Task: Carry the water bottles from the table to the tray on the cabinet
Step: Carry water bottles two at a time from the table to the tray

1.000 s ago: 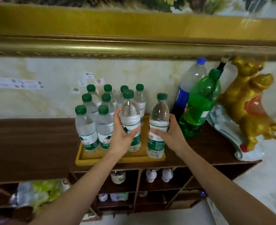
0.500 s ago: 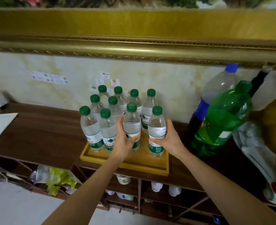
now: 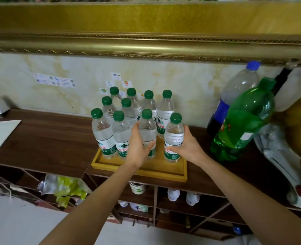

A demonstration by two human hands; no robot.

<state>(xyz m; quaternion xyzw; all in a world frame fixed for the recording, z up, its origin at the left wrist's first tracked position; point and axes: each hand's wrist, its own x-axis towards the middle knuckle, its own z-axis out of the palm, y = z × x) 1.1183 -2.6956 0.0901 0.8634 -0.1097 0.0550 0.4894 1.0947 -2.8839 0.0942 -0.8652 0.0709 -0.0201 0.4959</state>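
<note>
At the far left a pale sheet of paper [image 3: 2, 133] lay flat on the dark wooden cabinet [image 3: 48, 138]. Further along stood the yellow tray [image 3: 140, 171], crowded with green-capped water bottles [image 3: 103, 133] packed close together at its back and left.

The step in hand looked like the set-down. The left hand [image 3: 140, 147] was wrapped round the lower body of one bottle [image 3: 147, 133] in the front row, thumb across its label, fingers curled behind. This bottle stood upright, its base seemingly on the tray floor, just beside its neighbours.

Right of it, the right hand [image 3: 187, 147] gripped a second bottle [image 3: 174, 138] from the right side, fingers [image 3: 186, 132] clasped round the clear shoulder and thumb under the label. It too was upright near the tray's right front, with a gap between the two held bottles.

Both forearms reached up from below, converging toward the tray, wrists fairly straight.

The next move probably called for loosening both grips without knocking the packed rows, then drawing the hands straight back. A large green bottle [image 3: 243, 124] leaned well to the right.
</note>
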